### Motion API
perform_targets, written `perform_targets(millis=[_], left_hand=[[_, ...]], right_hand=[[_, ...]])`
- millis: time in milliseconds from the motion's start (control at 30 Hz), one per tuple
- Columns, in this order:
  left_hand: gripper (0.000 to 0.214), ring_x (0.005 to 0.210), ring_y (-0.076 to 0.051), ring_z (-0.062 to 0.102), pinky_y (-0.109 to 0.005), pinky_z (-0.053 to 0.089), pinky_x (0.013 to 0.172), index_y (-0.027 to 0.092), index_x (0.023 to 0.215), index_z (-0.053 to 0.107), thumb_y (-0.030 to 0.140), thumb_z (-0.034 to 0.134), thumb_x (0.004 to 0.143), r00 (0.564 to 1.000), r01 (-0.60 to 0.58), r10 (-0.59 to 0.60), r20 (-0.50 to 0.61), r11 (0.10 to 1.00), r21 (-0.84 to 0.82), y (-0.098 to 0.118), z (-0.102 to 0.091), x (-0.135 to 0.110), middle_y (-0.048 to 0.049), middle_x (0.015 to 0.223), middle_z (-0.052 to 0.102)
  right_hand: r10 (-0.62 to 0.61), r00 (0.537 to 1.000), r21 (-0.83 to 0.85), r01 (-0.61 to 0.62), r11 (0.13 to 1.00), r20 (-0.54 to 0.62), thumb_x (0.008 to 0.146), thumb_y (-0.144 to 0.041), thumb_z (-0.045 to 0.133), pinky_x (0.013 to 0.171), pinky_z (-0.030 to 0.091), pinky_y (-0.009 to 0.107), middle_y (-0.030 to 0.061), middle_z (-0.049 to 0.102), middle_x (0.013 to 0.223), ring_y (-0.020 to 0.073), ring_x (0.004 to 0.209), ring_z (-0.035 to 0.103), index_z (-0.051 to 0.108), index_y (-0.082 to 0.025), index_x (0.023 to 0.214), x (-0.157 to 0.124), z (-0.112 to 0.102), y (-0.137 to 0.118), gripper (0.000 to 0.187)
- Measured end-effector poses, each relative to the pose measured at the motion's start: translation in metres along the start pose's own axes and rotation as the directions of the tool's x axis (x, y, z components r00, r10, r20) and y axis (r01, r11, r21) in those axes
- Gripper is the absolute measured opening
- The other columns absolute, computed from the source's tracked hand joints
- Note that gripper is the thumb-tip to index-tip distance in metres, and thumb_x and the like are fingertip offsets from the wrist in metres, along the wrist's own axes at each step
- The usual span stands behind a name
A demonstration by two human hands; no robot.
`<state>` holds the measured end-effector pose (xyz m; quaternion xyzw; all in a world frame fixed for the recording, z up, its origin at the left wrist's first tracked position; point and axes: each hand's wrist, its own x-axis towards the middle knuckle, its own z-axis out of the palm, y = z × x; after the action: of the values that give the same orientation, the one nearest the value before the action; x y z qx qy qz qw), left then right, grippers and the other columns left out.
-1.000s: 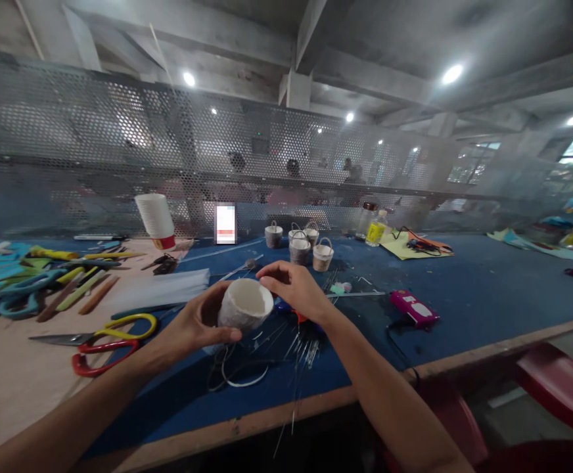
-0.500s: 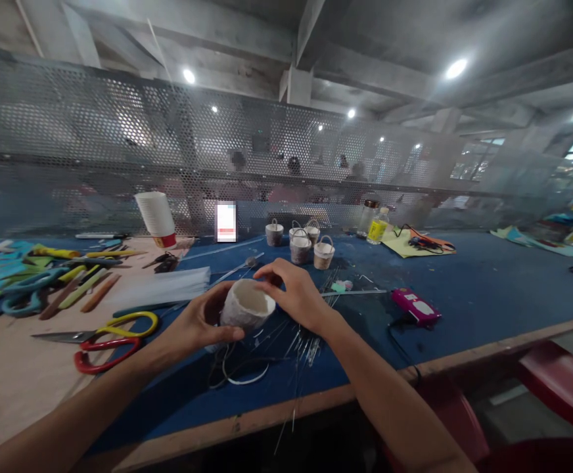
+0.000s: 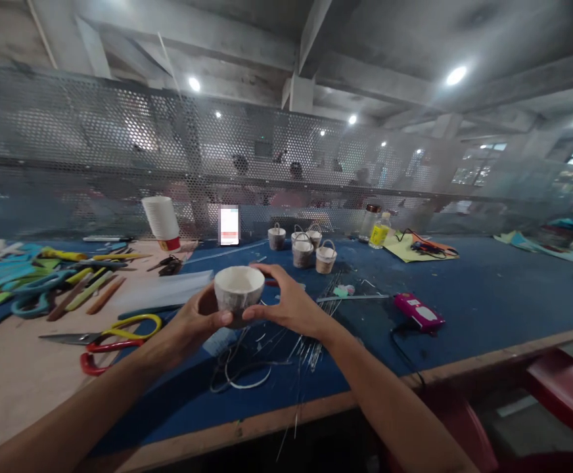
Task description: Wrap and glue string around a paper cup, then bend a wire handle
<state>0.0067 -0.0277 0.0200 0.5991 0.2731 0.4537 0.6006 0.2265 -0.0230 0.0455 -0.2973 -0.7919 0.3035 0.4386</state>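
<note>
Perforated screen [image 3: 94, 144] closes off the far side; probably a divider. Blue surface [image 3: 493, 302] runs up to it, pinkish covering [image 3: 25, 394] on the left, likely a tool zone. Scissors [image 3: 98, 339] lie there, handles toward the left forearm, so presumably easy to grab. Stack of paper cups [image 3: 162, 220] leans far left by the screen, out of the way. Left hand [image 3: 198, 322] and right hand [image 3: 291, 303] both grip the grey cup [image 3: 238, 289], near centre, above the surface: fingers round opposite sides, thumbs on the near wall. That two-sided hold likely keeps it level; mouth faces up. Magenta device [image 3: 417, 312] sits right, cord trailing to the near edge, likely parked clear of the arms. Small handled buckets [image 3: 303, 253] cluster upright at far centre, probably to protect the handles. Thin wires [image 3: 311, 351] lie loose right of the cup, some overhanging the near edge.
</note>
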Motion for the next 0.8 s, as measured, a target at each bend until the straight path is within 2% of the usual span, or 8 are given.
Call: perform_targets(millis=[167,333,500,667,800], left_hand=[[0.072,0.119,-0.036,0.063,-0.044,0.054,0.096,0.022,0.132,0.058,0.035,0.086,0.068,0.998,-0.012,0.016,-0.054,0.997,0.072,0.002,0.005,0.001,-0.0149,0.13,0.068],[0.059,0.123,-0.035,0.06,-0.044,0.052,0.1,0.024,0.122,0.063,0.033,0.086,0.069,0.995,-0.07,0.083,-0.055,0.976,0.207,0.007,-0.008,0.003,-0.0106,0.133,0.067],[0.032,0.116,-0.03,0.062,-0.04,0.048,0.101,0.02,0.111,0.071,0.041,0.068,0.087,0.95,-0.146,0.208,-0.232,0.955,0.258,0.017,-0.019,0.001,-0.0105,0.124,0.07],[0.032,0.103,-0.026,0.064,-0.032,0.048,0.088,0.02,0.107,0.074,0.041,0.073,0.083,0.911,-0.092,0.233,-0.34,0.92,0.382,0.022,-0.013,-0.001,-0.0072,0.109,0.075],[0.032,0.095,-0.026,0.066,-0.03,0.05,0.08,0.019,0.099,0.076,0.045,0.075,0.08,0.884,-0.052,0.241,-0.4,0.902,0.429,0.021,-0.01,-0.002,-0.0067,0.099,0.076]], right_hand=[[0.042,0.999,-0.004,-0.042,0.999,-0.031,0.078,-0.046,0.08,0.103,0.049,0.042,0.0094,0.065,0.126,0.025,0.116,0.062,0.054,-0.021,0.13,-0.002,0.01,0.001,0.063],[0.06,0.991,-0.017,-0.062,0.998,-0.122,0.073,-0.047,0.083,0.103,0.049,0.044,0.0102,0.065,0.127,0.0261,0.118,0.061,0.05,-0.021,0.13,-0.002,0.009,-0.002,0.071],[-0.045,0.986,-0.152,0.02,0.988,-0.163,0.075,-0.044,0.08,0.104,0.048,0.046,0.0113,0.062,0.13,0.0268,0.12,0.059,0.048,-0.023,0.131,-0.003,0.009,-0.001,0.068],[-0.208,0.971,-0.358,0.156,0.921,-0.113,0.078,-0.039,0.079,0.108,0.042,0.049,0.0122,0.056,0.136,0.0288,0.129,0.052,0.044,-0.023,0.135,-0.004,0.015,0.008,0.069],[-0.249,0.968,-0.441,0.208,0.873,-0.037,0.08,-0.037,0.078,0.107,0.04,0.049,0.0125,0.057,0.137,0.0296,0.128,0.051,0.041,-0.025,0.138,-0.006,0.018,0.011,0.07]])
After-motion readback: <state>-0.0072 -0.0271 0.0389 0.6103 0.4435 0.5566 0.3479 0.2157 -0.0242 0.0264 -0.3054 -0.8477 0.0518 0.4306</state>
